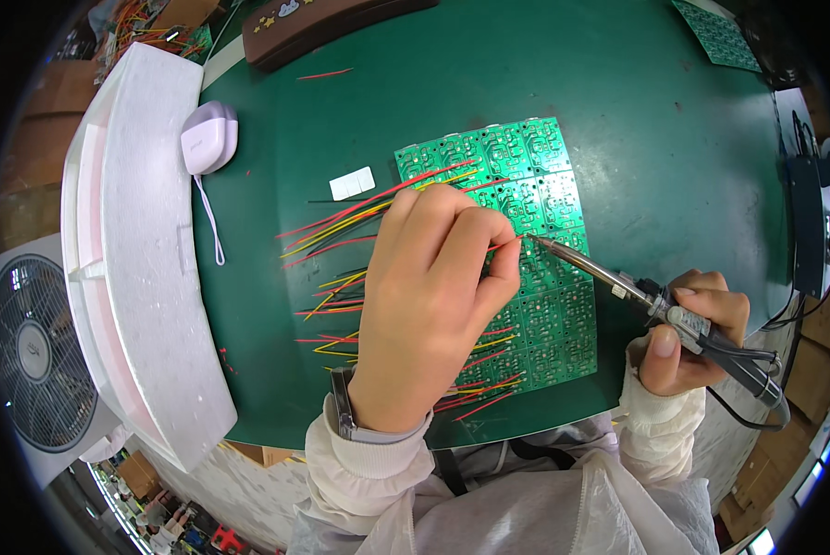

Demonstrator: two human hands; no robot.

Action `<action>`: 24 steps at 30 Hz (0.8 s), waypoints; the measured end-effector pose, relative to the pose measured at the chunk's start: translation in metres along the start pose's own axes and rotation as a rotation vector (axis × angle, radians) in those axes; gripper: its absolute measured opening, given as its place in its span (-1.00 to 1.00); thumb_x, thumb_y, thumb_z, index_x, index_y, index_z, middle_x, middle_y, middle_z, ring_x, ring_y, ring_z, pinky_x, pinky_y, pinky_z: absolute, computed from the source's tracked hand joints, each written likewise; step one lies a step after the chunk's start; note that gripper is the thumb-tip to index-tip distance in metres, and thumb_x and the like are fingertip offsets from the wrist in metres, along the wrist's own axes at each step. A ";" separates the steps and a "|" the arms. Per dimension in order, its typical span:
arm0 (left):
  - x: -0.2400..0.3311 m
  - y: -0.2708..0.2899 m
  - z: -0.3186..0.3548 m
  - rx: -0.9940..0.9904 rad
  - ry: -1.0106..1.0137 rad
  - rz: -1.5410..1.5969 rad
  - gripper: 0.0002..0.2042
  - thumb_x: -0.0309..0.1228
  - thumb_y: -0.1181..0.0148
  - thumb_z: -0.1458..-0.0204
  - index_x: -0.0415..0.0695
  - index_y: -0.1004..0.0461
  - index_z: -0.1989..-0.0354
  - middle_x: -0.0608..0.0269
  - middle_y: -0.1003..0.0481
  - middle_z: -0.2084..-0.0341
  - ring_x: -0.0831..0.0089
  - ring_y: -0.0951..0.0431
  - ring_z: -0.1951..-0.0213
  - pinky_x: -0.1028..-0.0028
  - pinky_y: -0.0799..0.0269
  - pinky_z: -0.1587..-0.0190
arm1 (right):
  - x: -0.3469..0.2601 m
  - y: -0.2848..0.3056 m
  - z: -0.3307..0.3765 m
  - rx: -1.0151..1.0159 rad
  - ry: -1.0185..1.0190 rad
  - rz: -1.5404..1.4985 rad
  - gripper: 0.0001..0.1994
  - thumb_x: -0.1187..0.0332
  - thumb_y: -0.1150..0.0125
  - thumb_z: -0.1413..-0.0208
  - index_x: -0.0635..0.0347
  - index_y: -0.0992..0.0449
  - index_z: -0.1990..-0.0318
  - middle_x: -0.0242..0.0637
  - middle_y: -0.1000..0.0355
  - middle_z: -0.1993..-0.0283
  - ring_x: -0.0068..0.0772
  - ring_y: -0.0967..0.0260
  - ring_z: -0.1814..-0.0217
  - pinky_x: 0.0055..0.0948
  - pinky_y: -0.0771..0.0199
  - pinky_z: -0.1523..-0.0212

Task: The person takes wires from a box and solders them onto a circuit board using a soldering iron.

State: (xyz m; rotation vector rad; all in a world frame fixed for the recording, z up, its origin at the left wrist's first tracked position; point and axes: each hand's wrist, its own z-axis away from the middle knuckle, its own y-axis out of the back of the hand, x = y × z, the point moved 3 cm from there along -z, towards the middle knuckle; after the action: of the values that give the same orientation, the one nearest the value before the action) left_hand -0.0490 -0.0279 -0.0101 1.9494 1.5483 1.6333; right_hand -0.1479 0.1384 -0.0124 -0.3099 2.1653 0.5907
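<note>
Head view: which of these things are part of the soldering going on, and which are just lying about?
In use:
- green circuit board panel
- soldering iron, in the right hand
- red, yellow and black wires, under the left hand

Lying about:
- white foam tray
- lilac case with cord
- brown box
- small white tabs
- fan

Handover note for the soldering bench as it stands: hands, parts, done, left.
Left hand: on the green circuit board panel, fingertips pinching a red wire at a joint.
Right hand: gripping the soldering iron, tip at that same joint, mid-panel.
Things: panel on the green mat; red, yellow and black wires fan out left.
Done: many wires already sit in the panel.
Left: current joint; how many remain, cannot tell.
</note>
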 end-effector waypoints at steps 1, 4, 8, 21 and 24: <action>0.000 0.000 0.000 0.001 0.002 -0.001 -0.84 -0.68 -0.15 0.38 -0.22 -0.33 0.59 0.27 -0.26 0.57 0.45 -0.30 0.51 0.53 -0.25 0.48 | -0.001 -0.001 -0.001 0.007 0.016 0.001 -0.67 0.32 -0.19 0.24 0.27 -0.19 0.38 -0.29 -0.20 0.60 -0.56 -0.13 0.64 -0.60 -0.15 0.58; 0.000 -0.001 0.000 0.011 -0.006 0.004 -0.84 -0.68 -0.15 0.38 -0.22 -0.33 0.59 0.27 -0.26 0.58 0.44 -0.31 0.50 0.52 -0.26 0.47 | -0.001 -0.001 -0.003 0.014 0.017 -0.005 -0.68 0.32 -0.19 0.24 0.28 -0.20 0.39 -0.29 -0.20 0.61 -0.56 -0.12 0.64 -0.60 -0.14 0.59; 0.001 0.000 0.000 0.014 -0.009 -0.003 -0.84 -0.68 -0.16 0.39 -0.22 -0.33 0.59 0.27 -0.26 0.58 0.43 -0.31 0.49 0.51 -0.26 0.47 | -0.001 -0.001 -0.006 0.002 0.017 0.009 -0.69 0.33 -0.18 0.24 0.29 -0.21 0.40 -0.29 -0.20 0.61 -0.57 -0.12 0.64 -0.61 -0.13 0.59; 0.002 0.001 0.000 -0.003 -0.007 -0.013 -0.84 -0.68 -0.16 0.38 -0.21 -0.34 0.59 0.27 -0.28 0.58 0.41 -0.31 0.48 0.50 -0.26 0.46 | 0.002 -0.001 -0.006 0.017 -0.032 -0.032 -0.67 0.28 -0.21 0.24 0.31 -0.23 0.42 -0.27 -0.23 0.62 -0.56 -0.12 0.63 -0.62 -0.14 0.59; 0.002 0.001 0.000 -0.003 0.000 -0.004 -0.84 -0.68 -0.16 0.38 -0.21 -0.34 0.59 0.27 -0.28 0.58 0.41 -0.31 0.47 0.50 -0.26 0.46 | 0.003 0.000 -0.005 0.038 -0.026 -0.019 -0.66 0.26 -0.21 0.24 0.32 -0.24 0.43 -0.26 -0.22 0.63 -0.56 -0.12 0.64 -0.62 -0.14 0.59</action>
State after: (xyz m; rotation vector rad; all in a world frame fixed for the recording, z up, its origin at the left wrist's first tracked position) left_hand -0.0491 -0.0267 -0.0079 1.9440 1.5478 1.6331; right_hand -0.1534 0.1359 -0.0121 -0.3006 2.1437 0.5389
